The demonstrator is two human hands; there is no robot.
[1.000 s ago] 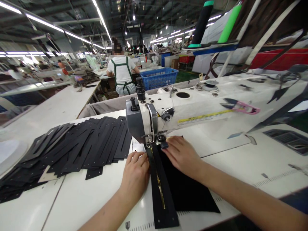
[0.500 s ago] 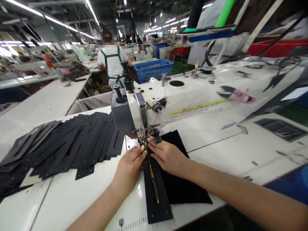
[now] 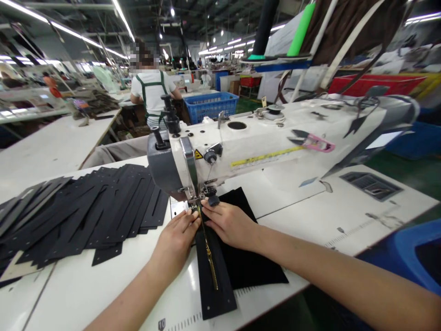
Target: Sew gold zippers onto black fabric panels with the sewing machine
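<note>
A black strip (image 3: 217, 287) with a gold-toothed zipper (image 3: 211, 263) set in its slot lies under the needle area of a white sewing machine (image 3: 262, 142). Beneath it, to the right, spreads a larger black fabric piece (image 3: 251, 266). My left hand (image 3: 177, 239) rests on the strip's left edge near the presser foot, fingers extended and pressing down. From the right, my right hand (image 3: 230, 223) lies flat over the black pieces, fingertips close to the presser foot (image 3: 195, 201). The needle point is too small to make out.
A fanned pile of black slotted strips (image 3: 103, 207) covers the table's left side. Pink-handled thread snips (image 3: 312, 140) lie on the machine arm. Behind it are a blue basket (image 3: 211, 106) and a person (image 3: 153, 94) facing away. A blue chair-like object (image 3: 416, 248) is at right.
The view has shifted a little, so everything sits slightly further left. Both hands keep their places on the black strip, and little movement of the strip under the machine shows.
</note>
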